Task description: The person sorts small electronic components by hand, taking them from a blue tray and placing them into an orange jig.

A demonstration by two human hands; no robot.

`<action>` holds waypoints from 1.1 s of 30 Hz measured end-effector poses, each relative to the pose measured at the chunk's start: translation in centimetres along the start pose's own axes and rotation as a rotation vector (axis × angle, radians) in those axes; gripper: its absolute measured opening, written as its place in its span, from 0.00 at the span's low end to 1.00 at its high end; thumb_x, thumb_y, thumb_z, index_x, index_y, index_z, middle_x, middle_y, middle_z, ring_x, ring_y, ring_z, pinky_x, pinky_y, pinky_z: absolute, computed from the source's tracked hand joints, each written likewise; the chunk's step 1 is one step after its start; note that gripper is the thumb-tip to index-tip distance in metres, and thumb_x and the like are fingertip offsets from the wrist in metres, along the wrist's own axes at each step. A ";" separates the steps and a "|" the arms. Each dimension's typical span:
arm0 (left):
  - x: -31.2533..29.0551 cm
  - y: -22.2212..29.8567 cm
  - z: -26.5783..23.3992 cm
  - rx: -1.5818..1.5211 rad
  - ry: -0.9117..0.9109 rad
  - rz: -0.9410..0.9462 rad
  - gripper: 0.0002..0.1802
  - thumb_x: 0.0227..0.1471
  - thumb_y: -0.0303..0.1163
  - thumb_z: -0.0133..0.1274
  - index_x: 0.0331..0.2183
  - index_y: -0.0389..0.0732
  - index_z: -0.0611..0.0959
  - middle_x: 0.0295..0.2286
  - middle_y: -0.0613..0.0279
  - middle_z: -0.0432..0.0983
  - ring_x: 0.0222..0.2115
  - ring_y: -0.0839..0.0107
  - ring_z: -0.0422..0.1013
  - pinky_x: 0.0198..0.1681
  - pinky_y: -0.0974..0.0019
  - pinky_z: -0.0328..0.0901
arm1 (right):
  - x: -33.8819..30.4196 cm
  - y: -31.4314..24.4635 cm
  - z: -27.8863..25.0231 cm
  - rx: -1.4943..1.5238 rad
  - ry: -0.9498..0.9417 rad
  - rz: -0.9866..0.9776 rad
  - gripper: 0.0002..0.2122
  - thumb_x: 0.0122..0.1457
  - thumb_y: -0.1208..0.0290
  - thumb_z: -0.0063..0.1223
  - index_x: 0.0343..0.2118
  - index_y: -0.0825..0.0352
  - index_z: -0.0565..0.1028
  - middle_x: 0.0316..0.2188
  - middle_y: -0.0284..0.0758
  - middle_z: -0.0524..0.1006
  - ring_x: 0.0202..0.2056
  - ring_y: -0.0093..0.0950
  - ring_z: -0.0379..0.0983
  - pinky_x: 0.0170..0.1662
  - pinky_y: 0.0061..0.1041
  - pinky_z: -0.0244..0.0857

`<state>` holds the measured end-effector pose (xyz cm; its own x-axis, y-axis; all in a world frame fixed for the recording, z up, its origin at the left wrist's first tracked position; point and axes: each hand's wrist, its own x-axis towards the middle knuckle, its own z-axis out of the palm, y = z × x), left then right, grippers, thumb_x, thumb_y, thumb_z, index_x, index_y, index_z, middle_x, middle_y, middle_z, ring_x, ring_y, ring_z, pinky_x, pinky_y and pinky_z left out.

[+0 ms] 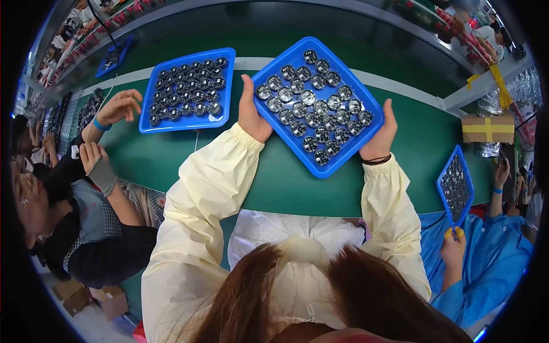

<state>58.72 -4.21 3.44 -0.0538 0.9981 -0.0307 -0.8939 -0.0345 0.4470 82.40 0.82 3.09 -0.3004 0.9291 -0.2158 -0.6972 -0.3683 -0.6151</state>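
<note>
Between my two hands is a blue plastic tray (269,124), turned cornerwise over the green table. Several small round black-and-silver parts (313,119) lie spread loosely inside it. My left hand (251,114) grips the tray's left corner, thumb up along the outside of the rim. On the opposite corner my right hand (382,134) is closed the same way, with a dark band at the wrist. The fingers under the tray are hidden. Left of my left hand, a second blue tray (227,86) holds similar round parts in neat rows.
At the left a co-worker's hands (117,108) are near the second tray. To the right, another person in blue holds a blue tray (457,220) of small dark parts. A taped cardboard box (488,128) sits at the far right of the green table (274,191).
</note>
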 end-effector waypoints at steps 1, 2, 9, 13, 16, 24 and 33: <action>0.0 0.0 0.1 -0.017 0.002 -0.015 0.38 0.53 0.60 0.36 0.52 0.36 0.64 0.50 0.51 0.63 0.50 0.56 0.61 0.54 0.52 0.57 | 0.2 -0.9 -0.7 -0.003 0.014 0.000 0.25 0.59 0.49 0.36 0.42 0.72 0.70 0.40 0.41 0.74 0.40 0.35 0.71 0.48 0.33 0.63; 0.1 0.1 0.0 0.005 0.014 -0.029 0.40 0.52 0.62 0.34 0.52 0.36 0.64 0.50 0.51 0.62 0.51 0.56 0.61 0.54 0.52 0.57 | 0.5 -1.6 -1.4 -0.082 -0.015 0.030 0.25 0.59 0.49 0.37 0.40 0.71 0.70 0.38 0.40 0.75 0.39 0.33 0.71 0.47 0.31 0.63; -0.4 0.0 0.8 0.067 -0.098 -0.209 0.42 0.52 0.63 0.30 0.52 0.35 0.63 0.50 0.49 0.62 0.50 0.57 0.62 0.53 0.53 0.59 | -0.6 -3.9 -0.6 -0.374 -0.256 0.262 0.22 0.61 0.51 0.34 0.40 0.69 0.67 0.35 0.37 0.75 0.34 0.26 0.74 0.38 0.22 0.69; -0.7 -0.2 1.7 0.221 -0.070 -0.301 0.42 0.52 0.64 0.29 0.52 0.36 0.63 0.50 0.49 0.64 0.50 0.57 0.63 0.51 0.54 0.61 | 0.0 -3.5 -0.7 -0.566 -0.302 0.217 0.26 0.61 0.49 0.34 0.47 0.71 0.65 0.35 0.40 0.76 0.32 0.24 0.75 0.35 0.22 0.70; -0.5 -0.7 2.1 0.302 -0.055 -0.348 0.46 0.50 0.67 0.26 0.53 0.36 0.63 0.50 0.49 0.64 0.50 0.58 0.63 0.51 0.54 0.61 | 0.2 -3.2 -0.3 -0.593 -0.319 0.166 0.26 0.62 0.50 0.33 0.48 0.71 0.65 0.38 0.38 0.75 0.37 0.23 0.73 0.40 0.19 0.67; 0.3 -3.0 1.8 0.407 -0.010 -0.450 0.51 0.46 0.71 0.19 0.53 0.35 0.63 0.48 0.49 0.66 0.47 0.59 0.66 0.48 0.56 0.65 | 2.3 -2.7 -3.8 -0.549 -0.333 0.174 0.26 0.64 0.52 0.25 0.51 0.71 0.63 0.45 0.42 0.71 0.45 0.32 0.70 0.48 0.31 0.65; 1.0 -5.4 0.7 0.394 0.051 -0.493 0.50 0.48 0.70 0.19 0.53 0.35 0.62 0.49 0.49 0.64 0.49 0.59 0.65 0.50 0.56 0.63 | 2.9 -2.7 -4.4 -0.549 -0.201 0.121 0.22 0.61 0.51 0.34 0.37 0.69 0.71 0.30 0.32 0.76 0.31 0.19 0.71 0.37 0.18 0.64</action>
<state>63.85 -2.95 1.65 0.2929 0.8877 -0.3553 -0.5882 0.4603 0.6650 86.34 4.65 0.79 -0.5109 0.8375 -0.1940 -0.2279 -0.3495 -0.9088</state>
